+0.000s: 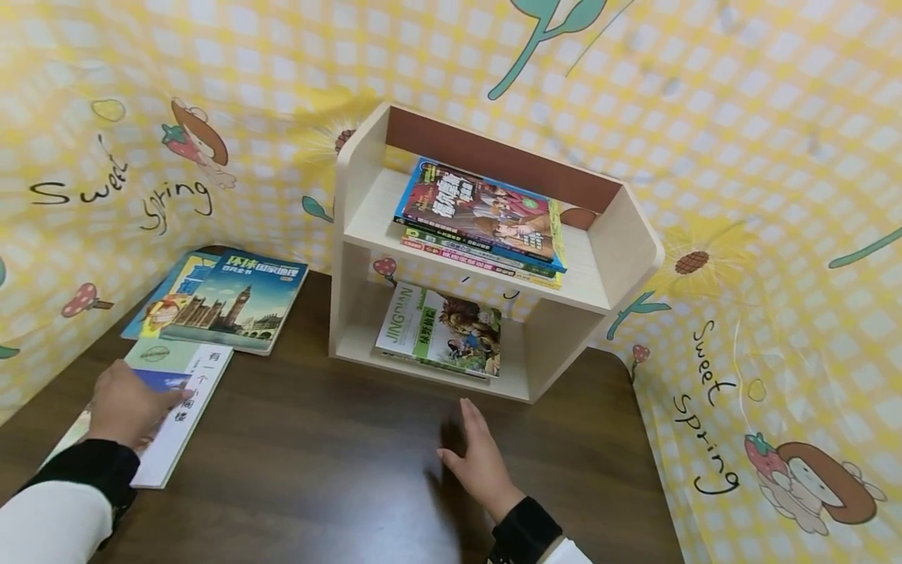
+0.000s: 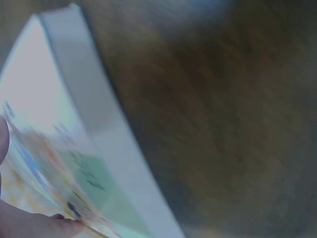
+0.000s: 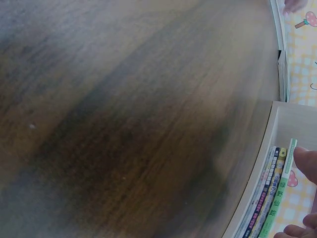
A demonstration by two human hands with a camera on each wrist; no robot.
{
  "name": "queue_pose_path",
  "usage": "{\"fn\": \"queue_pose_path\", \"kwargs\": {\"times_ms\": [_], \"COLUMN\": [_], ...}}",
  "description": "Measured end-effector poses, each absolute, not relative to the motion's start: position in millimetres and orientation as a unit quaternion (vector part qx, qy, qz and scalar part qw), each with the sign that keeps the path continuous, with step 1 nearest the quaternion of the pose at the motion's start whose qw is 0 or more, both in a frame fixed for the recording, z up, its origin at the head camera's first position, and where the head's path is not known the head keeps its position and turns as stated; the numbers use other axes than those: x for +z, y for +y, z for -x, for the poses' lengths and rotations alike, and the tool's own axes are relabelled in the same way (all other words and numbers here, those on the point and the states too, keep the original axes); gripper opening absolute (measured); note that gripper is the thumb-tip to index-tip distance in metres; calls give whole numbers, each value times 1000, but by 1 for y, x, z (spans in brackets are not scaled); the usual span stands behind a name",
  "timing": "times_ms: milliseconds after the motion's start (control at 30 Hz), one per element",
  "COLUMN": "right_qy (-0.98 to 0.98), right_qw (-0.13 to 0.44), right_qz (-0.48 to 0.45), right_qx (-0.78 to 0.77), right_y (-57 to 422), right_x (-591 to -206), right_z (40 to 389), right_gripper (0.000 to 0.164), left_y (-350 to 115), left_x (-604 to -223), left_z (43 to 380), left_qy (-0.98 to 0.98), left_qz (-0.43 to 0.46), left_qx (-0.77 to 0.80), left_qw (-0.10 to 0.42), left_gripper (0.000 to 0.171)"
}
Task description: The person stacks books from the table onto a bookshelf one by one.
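Observation:
My left hand (image 1: 134, 403) rests on the cover of a white book (image 1: 196, 419) with a green patch, lying at the table's left. The thumb stretches across the title; the left wrist view shows the book's thick white edge (image 2: 99, 104) close up. Behind it, a blue geography book (image 1: 247, 301) showing a clock tower lies partly over another blue-and-yellow book (image 1: 158, 305). My right hand (image 1: 482, 462), its fingers extended and thumb apart, hovers over the table before the small wooden shelf (image 1: 430, 385) and holds nothing.
Comic-style books (image 1: 486, 207) lie stacked on the shelf's upper level. A few more, topped by a green-and-white book (image 1: 440, 329), lie flat in the lower compartment, towards its left. A yellow checked cloth (image 1: 740, 196) hangs around the dark wooden table (image 1: 317, 470).

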State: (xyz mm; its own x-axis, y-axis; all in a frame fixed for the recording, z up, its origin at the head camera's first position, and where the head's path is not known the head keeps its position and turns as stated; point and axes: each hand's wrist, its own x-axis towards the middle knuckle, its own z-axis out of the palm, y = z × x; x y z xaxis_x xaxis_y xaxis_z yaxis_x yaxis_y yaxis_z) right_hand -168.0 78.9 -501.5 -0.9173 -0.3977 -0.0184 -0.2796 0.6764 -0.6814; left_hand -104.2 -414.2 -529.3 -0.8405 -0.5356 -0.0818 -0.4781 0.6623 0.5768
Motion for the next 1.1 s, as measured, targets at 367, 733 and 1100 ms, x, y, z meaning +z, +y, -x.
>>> {"fn": "queue_pose_path", "kwargs": {"times_ms": [367, 733, 1100], "right_qy": [915, 915, 918], "right_qw": [97, 85, 85], "right_qz": [163, 164, 166], "right_qx": [-356, -360, -351], "right_y": [88, 88, 92], "right_x": [-504, -509, -514], "right_z": [164, 161, 161], "right_gripper": [83, 84, 84], "left_y": [-429, -414, -420], "left_x": [-507, -493, -498], "left_z": [104, 96, 92], "left_qy": [-914, -908, -895], "left_qz": [-300, -349, -383], "left_qx": [-246, -177, -155], "left_qw": [-118, -150, -166], "left_gripper": [118, 83, 87]}}
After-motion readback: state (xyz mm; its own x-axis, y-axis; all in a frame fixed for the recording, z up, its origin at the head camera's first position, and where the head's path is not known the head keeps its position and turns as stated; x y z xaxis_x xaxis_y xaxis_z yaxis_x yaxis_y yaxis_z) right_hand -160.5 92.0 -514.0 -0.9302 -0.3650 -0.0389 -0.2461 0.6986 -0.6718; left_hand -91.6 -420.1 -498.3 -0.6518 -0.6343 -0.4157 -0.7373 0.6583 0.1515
